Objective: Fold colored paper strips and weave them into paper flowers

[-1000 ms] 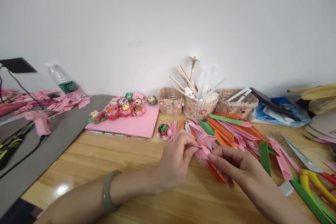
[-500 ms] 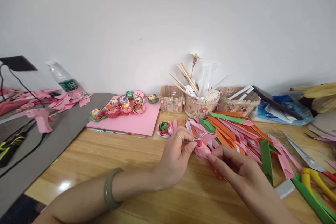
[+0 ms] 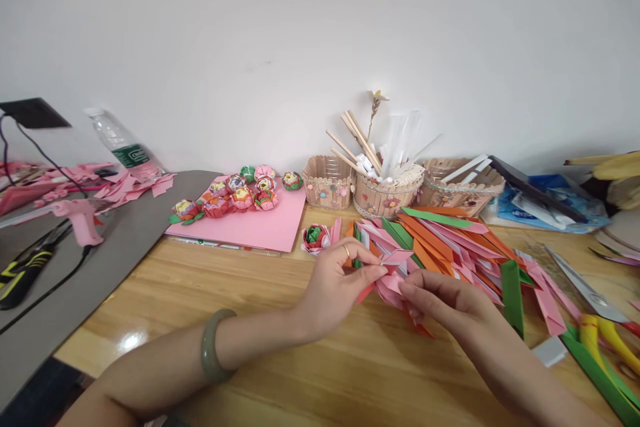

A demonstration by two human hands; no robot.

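A pink folded paper piece [image 3: 390, 288] with orange-red parts is held between both hands above the wooden table. My left hand [image 3: 345, 280], with a ring and a green bangle, pinches its left side. On its right side, my right hand [image 3: 440, 297] grips it between thumb and fingertips. Just behind lies a heap of folded pink, orange and green paper strips [image 3: 433, 247]. A finished-looking paper flower with a green centre [image 3: 315, 238] sits left of the heap. Several more paper flowers [image 3: 243, 198] rest on a pink sheet [image 3: 260, 230].
Three decorated baskets [image 3: 327, 190] stand along the wall, two with sticks or tubes. Scissors [image 3: 590, 293] lie at the right. On the left are a pink glue gun [image 3: 83, 221], pliers [image 3: 25, 270], a bottle [image 3: 125, 147] and paper scraps [image 3: 135, 188].
The paper piece has turned in my hands, showing more orange-red paper at its lower edges. Both hands appear slightly further right; the view has shifted a little.
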